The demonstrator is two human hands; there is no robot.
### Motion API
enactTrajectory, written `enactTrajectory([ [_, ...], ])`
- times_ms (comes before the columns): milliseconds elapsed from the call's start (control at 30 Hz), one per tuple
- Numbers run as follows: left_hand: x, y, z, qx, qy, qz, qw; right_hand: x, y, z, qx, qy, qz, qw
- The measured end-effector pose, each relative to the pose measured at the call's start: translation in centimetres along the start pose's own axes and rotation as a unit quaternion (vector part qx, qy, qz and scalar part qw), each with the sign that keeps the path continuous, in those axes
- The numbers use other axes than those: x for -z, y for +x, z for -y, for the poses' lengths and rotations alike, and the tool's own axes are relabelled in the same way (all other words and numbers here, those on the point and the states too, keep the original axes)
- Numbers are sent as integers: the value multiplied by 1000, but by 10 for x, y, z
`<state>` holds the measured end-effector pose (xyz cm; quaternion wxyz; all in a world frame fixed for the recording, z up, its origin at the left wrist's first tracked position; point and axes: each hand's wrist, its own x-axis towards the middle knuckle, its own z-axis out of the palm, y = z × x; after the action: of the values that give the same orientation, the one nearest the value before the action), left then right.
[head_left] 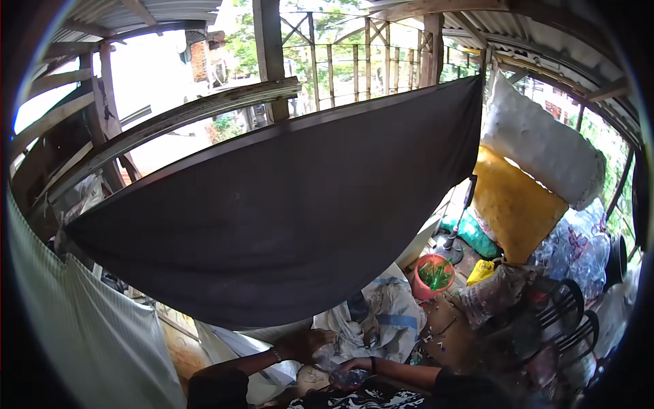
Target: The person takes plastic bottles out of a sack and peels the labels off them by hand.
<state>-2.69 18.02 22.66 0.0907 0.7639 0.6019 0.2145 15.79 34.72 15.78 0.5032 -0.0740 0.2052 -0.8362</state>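
Note:
Low in the head view, my left hand (306, 345) reaches in from the left with its fingers curled at the top of a clear plastic bottle (330, 358). My right hand (357, 365), with a dark band at the wrist, closes on the lower part of the same see-through plastic. Its exact outline is blurred and partly covered by the fingers. Just beyond both hands lies a crumpled white woven sack (392, 310) with blue stripes.
A dark cloth (286, 218) hangs across the middle. To the right stand a pink bucket (424, 290) with green bottles, a yellow sack (514, 204), a white sack (541, 140), a bag of clear plastic (579, 245) and a dark plastic chair (562, 307). Bits litter the floor.

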Motion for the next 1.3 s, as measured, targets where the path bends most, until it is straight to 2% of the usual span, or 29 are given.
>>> enactTrajectory([
  [33, 5, -6, -3, 14, -13, 15, 1000, -4, 5, 2, -49, -79, -31, 995],
  [67, 4, -11, -1, 5, -14, 18, 1000, -8, 9, 5, -42, -78, -36, 995],
  [167, 0, -19, 1, -22, 33, 54, 998, -12, 19, 8, -22, -193, -68, 979],
  [200, 3, -17, 0, 9, 10, 138, 990, 13, 29, 0, 53, -376, -29, 925],
  [233, 3, -18, -3, 39, -14, 223, 974, 30, 32, -4, 88, -459, -11, 884],
  [267, -11, -23, 3, 32, -20, 226, 974, 47, 36, -7, 126, -537, 1, 834],
  [300, -36, -29, 18, 42, -16, 223, 974, 56, 39, -12, 17, -567, -77, 820],
  [333, -52, -34, 24, 53, -12, 221, 974, 64, 42, -16, -99, -587, -145, 791],
  [367, -57, -36, 20, 45, -18, 227, 973, 61, 45, -23, -156, -591, -195, 767],
  [433, -63, -32, 12, 112, 1, 232, 966, 50, 48, -32, -194, -598, -286, 723],
  [467, -71, -33, 13, 108, 9, 206, 973, 46, 51, -38, -204, -605, -329, 696],
  [600, -113, -28, 27, 121, 52, 220, 967, 36, 57, -55, -220, -613, -491, 578],
  [633, -124, -26, 32, 97, 52, 238, 965, 36, 58, -59, -216, -618, -521, 547],
  [667, -134, -26, 36, 123, 35, 200, 971, 35, 58, -64, -208, -625, -545, 518],
  [733, -144, -26, 41, 155, 11, 157, 975, 67, 58, -86, -163, -691, -580, 400],
  [767, -145, -25, 42, 150, 9, 166, 975, 59, 62, -85, -161, -684, -585, 405],
  [833, -150, -24, 38, 179, -35, 126, 975, 37, 57, -77, -191, -618, -662, 378],
  [867, -154, -23, 34, 178, -40, 132, 974, 35, 56, -80, -194, -613, -662, 384],
  [933, -152, -17, 34, 161, -46, 115, 979, 58, 50, -84, -170, -646, -674, 316],
  [967, -147, -11, 31, 161, -48, 119, 979, 64, 44, -85, -171, -643, -675, 319],
  [1033, -138, -5, 20, 276, -220, 209, 912, 70, 38, -91, -125, -688, -679, 226],
  [1067, -146, -5, 24, 293, -291, 220, 884, 69, 34, -92, -125, -685, -680, 231],
  [1100, -157, -5, 29, 294, -291, 223, 883, 68, 29, -88, -113, -696, -671, 230],
  [1167, -167, -3, 29, 328, -414, 246, 813, 66, 20, -84, -103, -708, -660, 227],
  [1233, -166, -5, 21, 332, -438, 252, 796, 65, 13, -79, -111, -741, -622, 228],
  [1267, -168, -5, 20, 339, -477, 257, 769, 65, 9, -77, -115, -744, -618, 226],
  [1300, -169, -3, 19, 343, -515, 261, 741, 64, 7, -75, -92, -774, -600, 180],
])
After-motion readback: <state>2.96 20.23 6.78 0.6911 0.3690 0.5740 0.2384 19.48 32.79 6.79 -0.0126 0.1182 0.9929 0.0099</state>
